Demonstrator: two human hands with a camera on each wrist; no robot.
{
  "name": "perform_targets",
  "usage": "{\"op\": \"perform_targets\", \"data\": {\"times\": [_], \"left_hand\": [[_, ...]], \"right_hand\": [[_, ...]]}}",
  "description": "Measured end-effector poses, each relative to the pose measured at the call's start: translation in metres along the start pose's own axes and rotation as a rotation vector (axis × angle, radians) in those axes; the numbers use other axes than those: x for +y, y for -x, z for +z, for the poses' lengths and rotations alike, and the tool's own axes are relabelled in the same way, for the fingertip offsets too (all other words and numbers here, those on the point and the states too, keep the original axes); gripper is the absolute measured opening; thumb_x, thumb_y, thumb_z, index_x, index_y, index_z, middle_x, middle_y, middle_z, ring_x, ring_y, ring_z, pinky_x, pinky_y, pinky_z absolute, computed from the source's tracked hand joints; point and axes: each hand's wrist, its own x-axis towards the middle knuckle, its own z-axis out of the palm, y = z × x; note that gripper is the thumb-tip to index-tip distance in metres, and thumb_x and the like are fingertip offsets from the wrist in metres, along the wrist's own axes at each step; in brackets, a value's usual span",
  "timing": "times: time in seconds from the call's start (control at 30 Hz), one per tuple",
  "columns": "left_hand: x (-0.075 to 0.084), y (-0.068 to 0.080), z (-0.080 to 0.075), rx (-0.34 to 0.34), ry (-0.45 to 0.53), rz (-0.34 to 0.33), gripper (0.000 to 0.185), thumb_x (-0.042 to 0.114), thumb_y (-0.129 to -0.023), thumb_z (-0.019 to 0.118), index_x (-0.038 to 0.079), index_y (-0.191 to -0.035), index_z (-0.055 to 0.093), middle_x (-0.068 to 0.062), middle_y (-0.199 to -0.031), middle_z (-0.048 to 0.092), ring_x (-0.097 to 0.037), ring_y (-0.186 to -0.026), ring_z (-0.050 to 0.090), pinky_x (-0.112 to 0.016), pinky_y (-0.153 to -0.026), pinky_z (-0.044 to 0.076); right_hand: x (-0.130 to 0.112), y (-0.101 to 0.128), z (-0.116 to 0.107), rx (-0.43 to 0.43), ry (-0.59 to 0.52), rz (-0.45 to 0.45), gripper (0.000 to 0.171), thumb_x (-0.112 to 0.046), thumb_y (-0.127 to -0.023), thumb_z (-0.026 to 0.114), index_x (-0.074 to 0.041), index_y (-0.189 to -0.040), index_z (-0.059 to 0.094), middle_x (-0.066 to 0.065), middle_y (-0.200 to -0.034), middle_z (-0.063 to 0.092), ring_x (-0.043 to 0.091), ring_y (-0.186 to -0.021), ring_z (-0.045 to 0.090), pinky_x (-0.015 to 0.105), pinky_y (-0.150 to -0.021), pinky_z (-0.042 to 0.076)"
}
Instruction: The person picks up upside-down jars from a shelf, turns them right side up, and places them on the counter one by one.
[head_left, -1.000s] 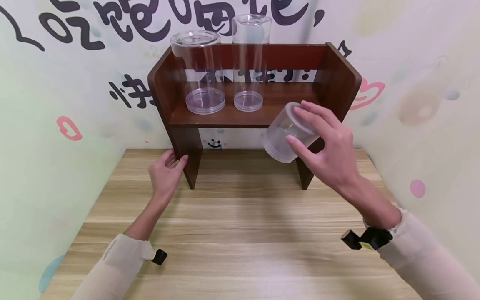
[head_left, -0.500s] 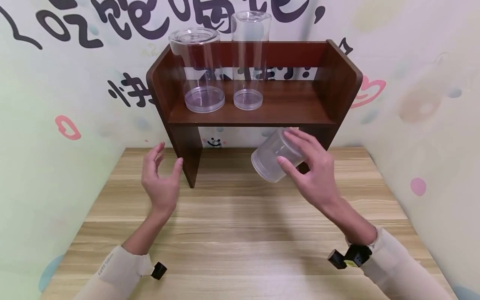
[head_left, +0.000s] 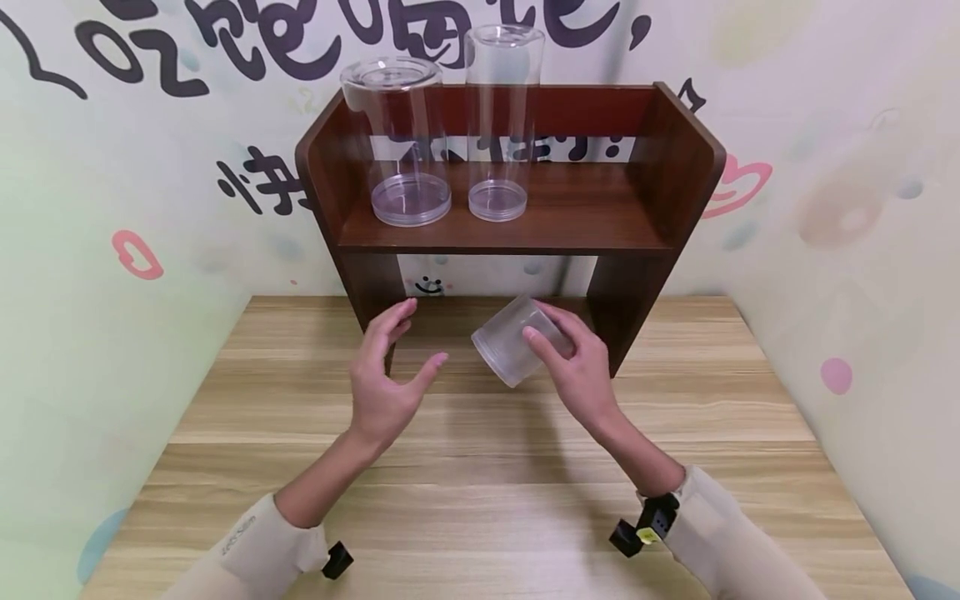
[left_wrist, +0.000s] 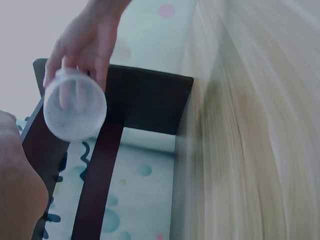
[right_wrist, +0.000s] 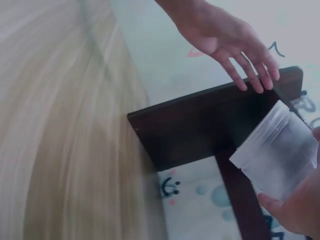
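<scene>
My right hand grips a short clear plastic jar, tilted with its ridged end down to the left, in front of the shelf's lower opening. The right wrist view shows the same jar side-on, thumb along its wall. In the left wrist view its round end faces the camera. My left hand is raised to the left of the jar, fingers and thumb spread, apart from it. Two taller clear jars stand on the brown shelf: a wide jar at the left and a slim jar beside it.
The shelf unit's side panels rise at both ends, standing on a wood-grain table against a printed wall. A second wall runs along the right.
The right hand has brought the jar down and left, from the shelf's front edge to below it. The left hand has let go of the shelf's left panel and moved right toward the jar.
</scene>
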Motion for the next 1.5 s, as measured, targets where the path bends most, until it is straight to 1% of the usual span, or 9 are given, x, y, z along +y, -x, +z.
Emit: {"op": "perform_targets", "data": {"times": [0.1, 0.23, 0.4, 0.53, 0.7, 0.83, 1.07, 1.23, 1.5], "left_hand": [[0.001, 0.002, 0.008, -0.081, -0.023, -0.059, 0.080, 0.006, -0.080, 0.090, -0.002, -0.150, 0.053, -0.017, -0.151, 0.057, -0.031, -0.140, 0.054, -0.039, -0.117, 0.048], [0.000, 0.005, 0.018, -0.194, -0.102, -0.168, 0.095, 0.021, -0.076, 0.097, 0.005, -0.156, 0.048, -0.010, -0.158, 0.052, -0.028, -0.145, 0.049, -0.046, -0.120, 0.045], [-0.004, 0.010, 0.027, -0.292, -0.184, -0.270, 0.108, 0.033, -0.071, 0.100, 0.009, -0.160, 0.043, -0.010, -0.162, 0.047, -0.031, -0.148, 0.047, -0.054, -0.122, 0.040], [-0.006, 0.012, 0.033, -0.333, -0.210, -0.318, 0.112, 0.034, -0.070, 0.101, 0.008, -0.160, 0.042, -0.010, -0.163, 0.045, -0.032, -0.149, 0.046, -0.054, -0.122, 0.040], [-0.010, 0.016, 0.038, -0.365, -0.235, -0.334, 0.111, 0.034, -0.069, 0.102, 0.007, -0.159, 0.043, -0.013, -0.160, 0.049, -0.034, -0.146, 0.048, -0.055, -0.121, 0.042], [-0.014, 0.019, 0.041, -0.367, -0.203, -0.319, 0.108, 0.028, -0.069, 0.102, 0.004, -0.156, 0.045, -0.015, -0.154, 0.052, -0.033, -0.136, 0.056, -0.050, -0.113, 0.051], [-0.015, 0.022, 0.042, -0.348, -0.107, -0.318, 0.102, 0.013, -0.070, 0.100, 0.000, -0.155, 0.045, -0.021, -0.150, 0.053, -0.040, -0.133, 0.060, -0.050, -0.104, 0.058], [-0.014, 0.021, 0.040, -0.356, -0.098, -0.312, 0.098, 0.008, -0.071, 0.099, -0.002, -0.153, 0.047, -0.022, -0.149, 0.055, -0.042, -0.133, 0.060, -0.051, -0.101, 0.060], [-0.013, 0.018, 0.030, -0.411, -0.161, -0.268, 0.094, 0.014, -0.072, 0.098, 0.000, -0.152, 0.050, -0.020, -0.144, 0.059, -0.038, -0.129, 0.062, -0.044, -0.096, 0.063]], "right_hand": [[0.007, -0.002, 0.005, -0.006, -0.039, 0.102, 0.042, -0.029, -0.098, 0.076, -0.013, -0.137, 0.071, 0.011, -0.122, 0.072, 0.019, -0.097, 0.063, 0.021, -0.078, 0.053], [0.016, -0.003, 0.012, -0.023, -0.169, 0.221, 0.043, -0.028, -0.102, 0.070, -0.006, -0.139, 0.067, 0.018, -0.120, 0.070, 0.018, -0.099, 0.065, 0.026, -0.084, 0.059], [0.025, -0.002, 0.023, -0.013, -0.297, 0.299, 0.041, -0.025, -0.105, 0.067, 0.000, -0.137, 0.066, 0.015, -0.116, 0.069, 0.017, -0.099, 0.066, 0.033, -0.087, 0.062], [0.029, 0.000, 0.031, 0.011, -0.381, 0.344, 0.040, -0.024, -0.105, 0.067, 0.001, -0.137, 0.066, 0.010, -0.112, 0.068, 0.015, -0.095, 0.064, 0.027, -0.079, 0.059], [0.031, 0.001, 0.037, 0.023, -0.528, 0.396, 0.043, -0.024, -0.107, 0.065, 0.005, -0.138, 0.063, 0.009, -0.120, 0.064, 0.016, -0.103, 0.066, 0.029, -0.089, 0.061], [0.032, 0.002, 0.041, 0.023, -0.598, 0.427, 0.045, -0.026, -0.108, 0.063, 0.007, -0.139, 0.061, 0.009, -0.124, 0.062, 0.016, -0.108, 0.065, 0.030, -0.093, 0.060], [0.034, 0.003, 0.042, -0.007, -0.614, 0.459, 0.046, -0.024, -0.109, 0.059, 0.008, -0.142, 0.057, 0.010, -0.132, 0.059, 0.019, -0.118, 0.061, 0.040, -0.102, 0.058], [0.036, 0.004, 0.039, -0.034, -0.562, 0.470, 0.045, -0.024, -0.109, 0.060, 0.008, -0.141, 0.059, 0.012, -0.130, 0.061, 0.019, -0.114, 0.064, 0.044, -0.104, 0.058], [0.038, 0.006, 0.030, -0.117, -0.414, 0.471, 0.043, -0.024, -0.108, 0.062, 0.006, -0.139, 0.063, 0.010, -0.123, 0.067, 0.014, -0.102, 0.068, 0.033, -0.091, 0.061]]}}
